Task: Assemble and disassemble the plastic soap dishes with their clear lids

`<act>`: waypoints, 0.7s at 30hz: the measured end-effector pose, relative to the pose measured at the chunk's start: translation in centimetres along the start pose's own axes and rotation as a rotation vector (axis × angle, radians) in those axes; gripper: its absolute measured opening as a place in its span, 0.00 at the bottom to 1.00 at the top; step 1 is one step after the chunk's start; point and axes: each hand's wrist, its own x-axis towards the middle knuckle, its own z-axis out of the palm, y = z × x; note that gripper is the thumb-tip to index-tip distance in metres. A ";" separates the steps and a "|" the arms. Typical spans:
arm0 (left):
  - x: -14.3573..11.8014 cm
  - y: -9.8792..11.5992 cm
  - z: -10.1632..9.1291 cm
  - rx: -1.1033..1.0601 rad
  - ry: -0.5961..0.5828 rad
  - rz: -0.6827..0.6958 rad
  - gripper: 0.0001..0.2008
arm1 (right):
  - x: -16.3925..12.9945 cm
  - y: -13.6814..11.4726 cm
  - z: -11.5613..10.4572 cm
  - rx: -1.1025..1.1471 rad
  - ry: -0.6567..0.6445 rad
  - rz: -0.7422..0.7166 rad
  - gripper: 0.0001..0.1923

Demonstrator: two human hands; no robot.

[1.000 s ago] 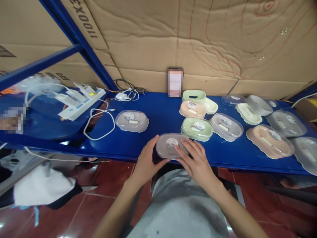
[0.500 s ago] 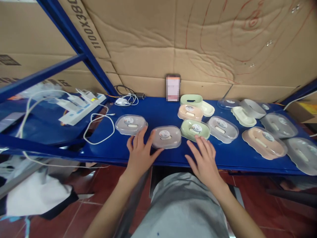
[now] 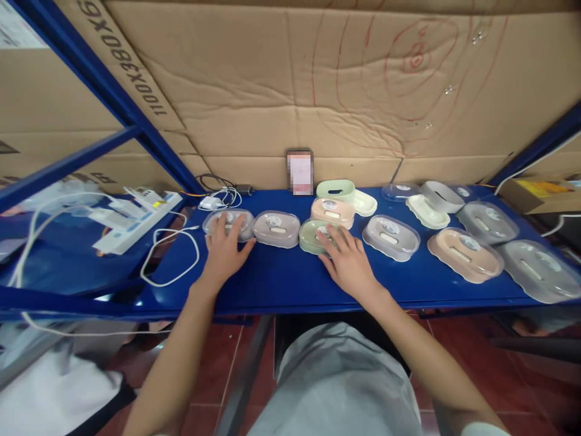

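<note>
My left hand (image 3: 223, 251) lies with spread fingers over the leftmost grey soap box (image 3: 247, 225), which has a clear lid. Right beside that box stands a second grey soap box (image 3: 276, 229) with a round sticker on its lid. My right hand (image 3: 348, 259) has its fingers stretched over the right part of a green soap box (image 3: 310, 235), partly hiding it. Neither hand is wrapped round a box. Just behind the green one is a peach soap box (image 3: 333, 209). To the right of my right hand rests another grey soap box (image 3: 391, 237).
More lidded boxes, including a peach one (image 3: 465, 253), stand at the right. Behind are an open green shell (image 3: 336, 190), a cream tray (image 3: 427, 212) and a phone (image 3: 300, 172) against cardboard. A power strip (image 3: 136, 224) and white cable (image 3: 144, 266) lie left.
My left hand has moved left onto the leftmost box. The second grey box and the green box have shifted into a row beside it. My right hand now reaches further over the green box.
</note>
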 end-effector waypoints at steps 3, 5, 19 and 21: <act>1.7 -1.5 0.0 -0.082 0.007 0.146 0.36 | 2.0 1.1 -0.2 0.062 -0.038 0.025 0.35; 2.2 -2.1 -0.2 -0.096 0.009 0.247 0.35 | 2.7 2.0 0.0 0.095 -0.084 0.075 0.44; 3.1 -1.0 -0.4 -0.098 0.035 0.290 0.28 | 1.2 0.8 -0.8 0.243 -0.140 -0.140 0.46; 1.1 0.6 -1.3 -0.101 0.057 0.289 0.26 | 0.2 2.5 -1.5 0.172 -0.046 -0.056 0.41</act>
